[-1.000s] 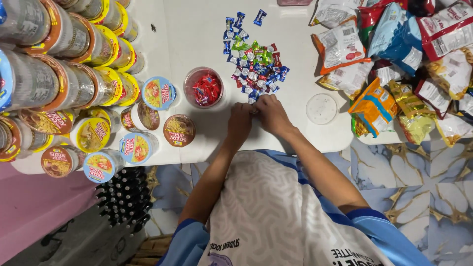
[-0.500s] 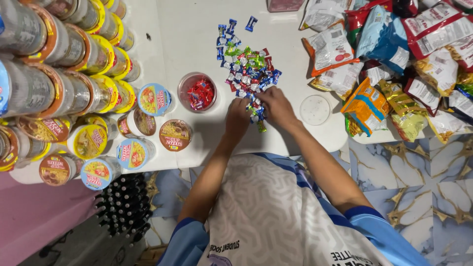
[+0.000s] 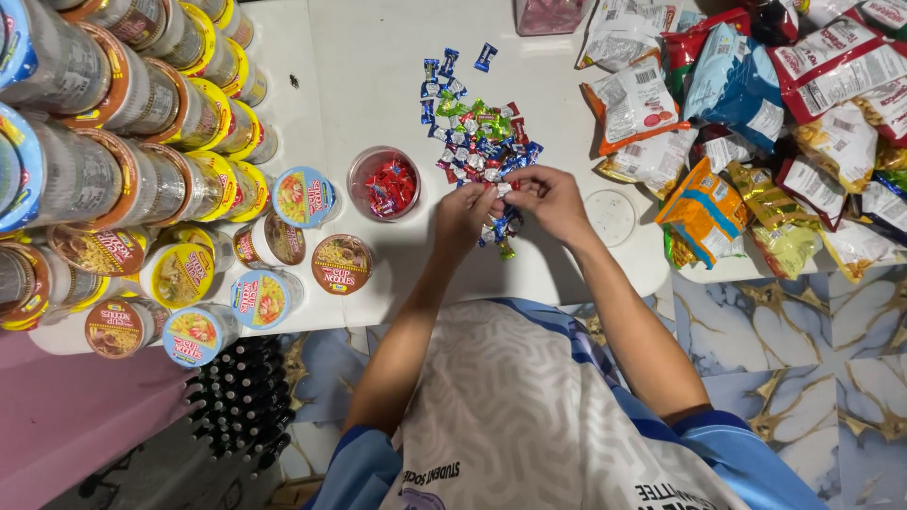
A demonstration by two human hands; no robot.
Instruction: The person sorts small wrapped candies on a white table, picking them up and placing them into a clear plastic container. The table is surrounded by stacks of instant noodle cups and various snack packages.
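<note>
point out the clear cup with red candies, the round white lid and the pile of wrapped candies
clear round plastic cup of red candies (image 3: 385,184), head view, on the red candies inside it
round white plastic lid (image 3: 610,216), head view, on its flat centre
pile of blue, green and red wrapped candies (image 3: 477,132), head view, on the middle of the heap

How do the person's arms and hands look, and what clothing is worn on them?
Both arms are bare from the short sleeves down. The left hand and right hand wear no gloves, and no rings or watch can be seen. The sleeves are blue, on a white shirt with a grey maze-like pattern and blue stripes.
</note>
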